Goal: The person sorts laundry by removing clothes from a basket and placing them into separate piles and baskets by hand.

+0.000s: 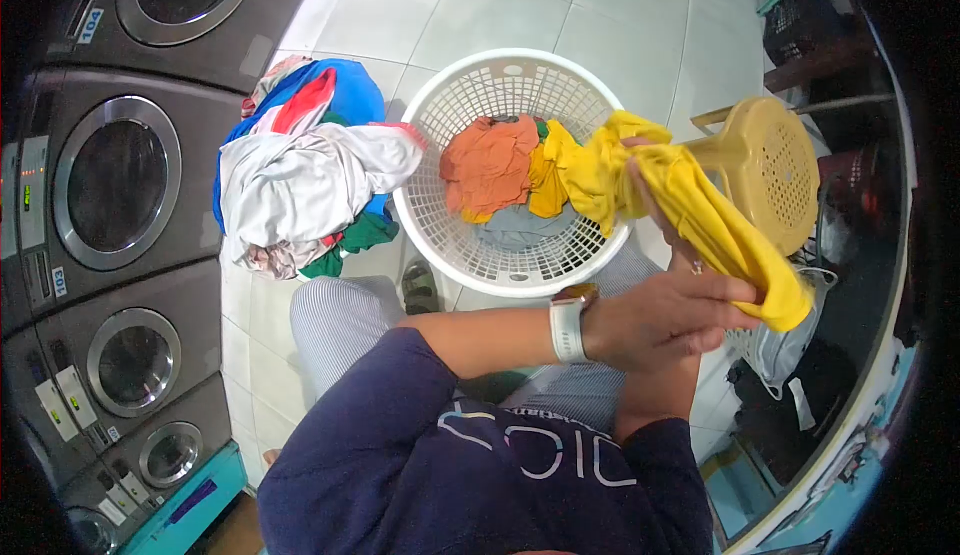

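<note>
My left hand [665, 320], with a white-banded watch [567, 329] at its wrist, reaches across to the right and pinches the end of a yellow garment [715, 215]. Behind it, my right hand [655, 200] is partly hidden by the same cloth, its fingers wrapped around the bunched part. The garment stretches between both hands, and its other end hangs over the right rim of a white laundry basket [440, 90]. Inside the basket lie an orange cloth [490, 165], a grey cloth [525, 227] and more yellow fabric [548, 190].
Left of the basket is a heap of clothes with a white garment [290, 185] and a blue one [350, 85]. Front-loading machines [118, 183] line the left side. A yellow plastic stool [770, 170] stands at right, near a face mask [785, 345]. White tiles [500, 5] cover the floor.
</note>
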`<action>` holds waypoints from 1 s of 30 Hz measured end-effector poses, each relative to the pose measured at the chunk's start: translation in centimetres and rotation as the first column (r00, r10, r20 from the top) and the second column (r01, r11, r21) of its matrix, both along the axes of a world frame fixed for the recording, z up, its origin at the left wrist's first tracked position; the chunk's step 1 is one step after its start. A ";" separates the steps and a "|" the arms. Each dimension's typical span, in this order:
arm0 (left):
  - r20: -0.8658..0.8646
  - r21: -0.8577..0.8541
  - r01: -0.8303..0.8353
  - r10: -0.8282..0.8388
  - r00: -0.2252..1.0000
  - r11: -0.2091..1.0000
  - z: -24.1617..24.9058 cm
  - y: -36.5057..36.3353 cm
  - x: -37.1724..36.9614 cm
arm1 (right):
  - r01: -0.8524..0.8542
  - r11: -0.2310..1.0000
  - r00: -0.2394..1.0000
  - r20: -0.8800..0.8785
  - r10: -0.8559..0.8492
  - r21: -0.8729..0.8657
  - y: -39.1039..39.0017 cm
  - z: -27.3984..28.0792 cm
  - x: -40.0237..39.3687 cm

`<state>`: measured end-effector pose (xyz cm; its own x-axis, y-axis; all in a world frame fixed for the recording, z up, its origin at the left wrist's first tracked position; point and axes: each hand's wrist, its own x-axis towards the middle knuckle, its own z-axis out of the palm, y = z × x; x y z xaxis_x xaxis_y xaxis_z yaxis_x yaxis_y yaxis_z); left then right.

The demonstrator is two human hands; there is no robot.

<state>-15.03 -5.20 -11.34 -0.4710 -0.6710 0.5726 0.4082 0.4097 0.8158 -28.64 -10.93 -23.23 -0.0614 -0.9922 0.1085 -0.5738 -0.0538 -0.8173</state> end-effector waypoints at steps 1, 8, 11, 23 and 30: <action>-0.103 -0.001 0.007 -0.007 0.995 1.000 0.1 0.0 -0.2 | 0.025 1.000 0.998 0.062 -0.026 0.011 -0.1 0.7 -0.2; 0.522 0.546 -0.701 0.468 0.713 0.459 -26.8 -7.1 5.6 | 0.059 0.980 0.961 0.255 -0.108 0.190 0.3 3.0 -0.2; 0.853 0.262 -0.832 0.285 0.436 0.489 -32.6 -7.3 11.7 | -0.007 0.929 0.961 -0.255 0.108 0.369 -1.1 4.4 -0.2; 0.945 0.323 -0.943 0.028 0.326 0.085 -44.7 -5.9 20.0 | 0.164 0.855 0.925 -0.377 0.039 0.492 -2.4 3.0 1.7; 0.915 0.346 -0.841 0.050 0.401 0.415 -35.4 -4.5 16.7 | 0.195 0.881 0.920 -0.392 -0.012 0.430 -1.3 2.3 0.7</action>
<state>1.64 -9.74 -46.70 0.1684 -0.8223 -0.5436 -0.4767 -0.5506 0.6852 -27.93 -12.26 -20.91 -0.2135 -0.9249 -0.3148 -0.8165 0.3458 -0.4623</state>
